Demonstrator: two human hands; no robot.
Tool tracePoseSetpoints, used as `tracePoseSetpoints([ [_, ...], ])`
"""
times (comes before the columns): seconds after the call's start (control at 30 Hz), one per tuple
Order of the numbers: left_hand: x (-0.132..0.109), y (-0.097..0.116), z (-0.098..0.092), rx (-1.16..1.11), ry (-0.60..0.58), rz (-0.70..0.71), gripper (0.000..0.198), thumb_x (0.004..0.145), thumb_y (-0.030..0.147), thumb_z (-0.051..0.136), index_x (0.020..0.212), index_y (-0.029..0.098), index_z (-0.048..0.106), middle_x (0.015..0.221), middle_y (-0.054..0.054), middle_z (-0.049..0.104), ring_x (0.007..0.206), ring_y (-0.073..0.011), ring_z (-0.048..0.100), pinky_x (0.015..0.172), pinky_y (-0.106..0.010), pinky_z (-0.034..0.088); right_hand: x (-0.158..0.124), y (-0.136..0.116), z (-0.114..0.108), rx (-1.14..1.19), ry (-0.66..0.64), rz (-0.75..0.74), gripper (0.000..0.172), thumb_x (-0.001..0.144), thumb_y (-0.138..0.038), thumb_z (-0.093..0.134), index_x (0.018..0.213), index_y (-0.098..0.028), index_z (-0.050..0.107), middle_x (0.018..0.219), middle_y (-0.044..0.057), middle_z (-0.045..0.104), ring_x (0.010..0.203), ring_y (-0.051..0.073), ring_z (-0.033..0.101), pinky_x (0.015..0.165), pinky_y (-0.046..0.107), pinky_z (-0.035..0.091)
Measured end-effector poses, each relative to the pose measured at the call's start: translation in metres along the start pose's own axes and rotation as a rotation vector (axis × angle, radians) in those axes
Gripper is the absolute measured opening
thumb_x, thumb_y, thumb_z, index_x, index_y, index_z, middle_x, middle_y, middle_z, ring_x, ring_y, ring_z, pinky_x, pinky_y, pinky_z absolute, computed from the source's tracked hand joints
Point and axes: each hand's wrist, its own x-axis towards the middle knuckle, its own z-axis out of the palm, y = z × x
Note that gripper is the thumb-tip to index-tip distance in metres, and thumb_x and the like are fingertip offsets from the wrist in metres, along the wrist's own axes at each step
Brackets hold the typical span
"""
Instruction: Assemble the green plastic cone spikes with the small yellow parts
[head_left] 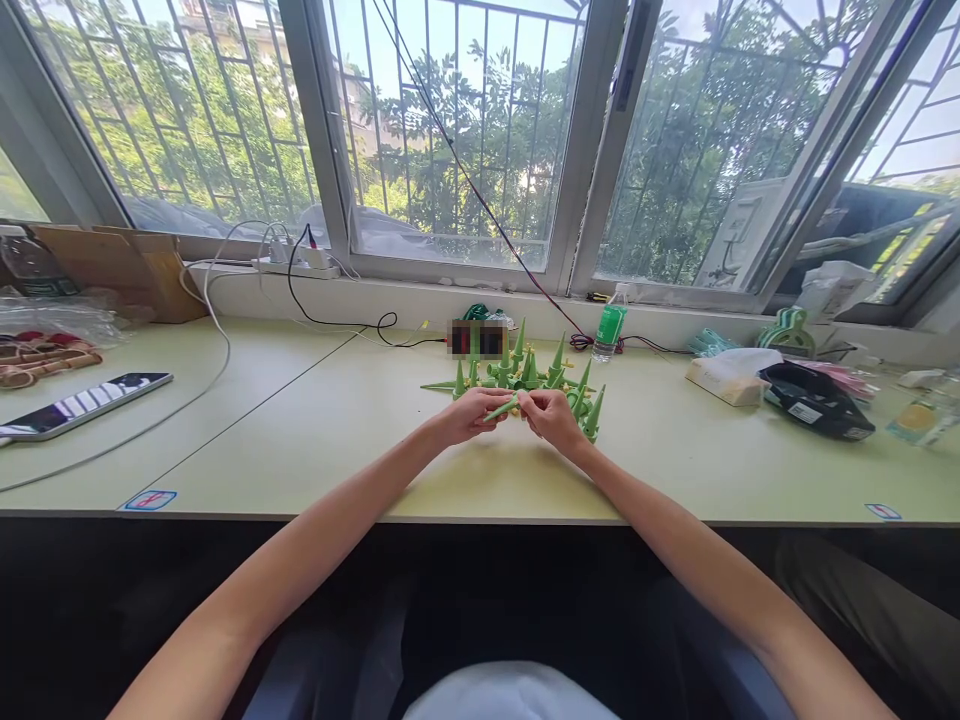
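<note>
My left hand (pixel 471 414) and my right hand (pixel 553 417) meet over the pale green table (pixel 337 440), fingers closed round one green pointed cone (pixel 501 408) that lies sideways between them, tip toward the left. Just behind the hands stands a cluster of several green cones (pixel 525 372) with small yellow parts, most upright, one lying flat at the left. More cones stand right beside my right hand (pixel 592 412).
A green-labelled bottle (pixel 610 333) stands by the window ledge. A phone (pixel 84 403) and a white cable (pixel 217 340) lie at the left, with a cardboard box (pixel 120 265) behind. A tissue pack (pixel 727 378) and a black pouch (pixel 814 400) lie at the right.
</note>
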Motion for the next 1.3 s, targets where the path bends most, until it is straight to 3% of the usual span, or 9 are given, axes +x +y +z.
tracePoseSetpoints([
  [0.3, 0.0007, 0.0005, -0.0004, -0.011, 0.029, -0.018, 0.023, 0.082, 0.021, 0.065, 0.103, 0.011, 0.067, 0.061, -0.001, 0.055, 0.039, -0.0019, 0.035, 0.034, -0.014, 0.021, -0.0013, -0.002, -0.0003, -0.009, 0.019, -0.003, 0.046, 0.085, -0.048, 0.051, 0.051, -0.018, 0.051, 0.037, -0.003, 0.041, 0.036, 0.008, 0.035, 0.041, 0.023, 0.028],
  [0.57, 0.0011, -0.0001, -0.0015, 0.0, 0.013, -0.018, 0.023, 0.085, 0.023, 0.063, 0.103, 0.01, 0.067, 0.059, -0.001, 0.056, 0.035, 0.0014, 0.026, 0.035, -0.013, 0.02, -0.0022, -0.0049, -0.0009, -0.01, 0.017, -0.007, 0.046, 0.086, -0.047, 0.051, 0.05, -0.018, 0.05, 0.038, -0.003, 0.042, 0.036, 0.008, 0.036, 0.042, 0.024, 0.028],
  [0.97, 0.0026, -0.0014, -0.0042, 0.008, -0.008, -0.018, 0.022, 0.083, 0.024, 0.065, 0.101, 0.011, 0.069, 0.061, -0.001, 0.055, 0.037, 0.0005, 0.03, 0.035, -0.013, 0.021, -0.0025, -0.005, -0.0014, -0.012, 0.011, -0.012, 0.045, 0.087, -0.045, 0.05, 0.05, -0.018, 0.051, 0.037, -0.003, 0.043, 0.035, 0.008, 0.036, 0.041, 0.024, 0.028],
  [1.13, 0.0028, -0.0017, -0.0048, 0.024, -0.014, -0.02, 0.024, 0.083, 0.026, 0.065, 0.101, 0.011, 0.069, 0.06, -0.001, 0.056, 0.036, 0.0017, 0.024, 0.035, -0.013, 0.019, -0.0028, -0.0047, -0.0018, -0.019, 0.002, -0.019, 0.045, 0.087, -0.046, 0.05, 0.051, -0.018, 0.051, 0.036, -0.004, 0.042, 0.034, 0.008, 0.036, 0.042, 0.023, 0.031],
  [1.3, 0.0027, -0.0011, -0.0027, 0.037, 0.033, -0.013, 0.024, 0.081, 0.027, 0.067, 0.099, 0.012, 0.066, 0.06, -0.001, 0.055, 0.037, 0.0005, 0.027, 0.036, -0.014, 0.018, -0.0019, -0.0023, -0.0003, -0.041, -0.006, -0.035, 0.047, 0.089, -0.047, 0.048, 0.052, -0.018, 0.05, 0.036, -0.004, 0.044, 0.035, 0.009, 0.04, 0.047, 0.023, 0.036],
])
